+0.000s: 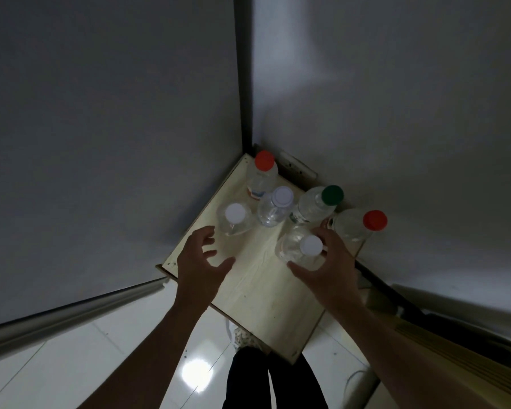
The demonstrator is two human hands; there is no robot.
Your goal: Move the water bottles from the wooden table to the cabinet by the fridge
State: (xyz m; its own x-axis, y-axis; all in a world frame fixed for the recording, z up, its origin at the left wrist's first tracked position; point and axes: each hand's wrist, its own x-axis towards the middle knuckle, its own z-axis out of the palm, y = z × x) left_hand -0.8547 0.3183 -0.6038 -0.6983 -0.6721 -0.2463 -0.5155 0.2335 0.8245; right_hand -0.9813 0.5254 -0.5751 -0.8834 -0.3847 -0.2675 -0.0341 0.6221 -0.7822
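I'm looking down on a pale wood-grain worktop (257, 290) wedged into a grey corner. Right hand (331, 261): fingers spread wide and curled around the clear plastic bottle with the white cap (300, 250), thumb at its near side; in this dim light I can't quite tell whether the grip is closed or only brushing it. Left hand (201, 261): fingers open and loosely splayed, holding nothing, hovering above the wood. Just beyond those fingers stands another white-capped bottle (235, 221). Farther out, a ridged-cap bottle (275, 206), a green-capped one (316, 206), and two with red caps (263, 175) (357, 224), the latter just past my right fingers. Glossy white floor tiles (101, 364) below.
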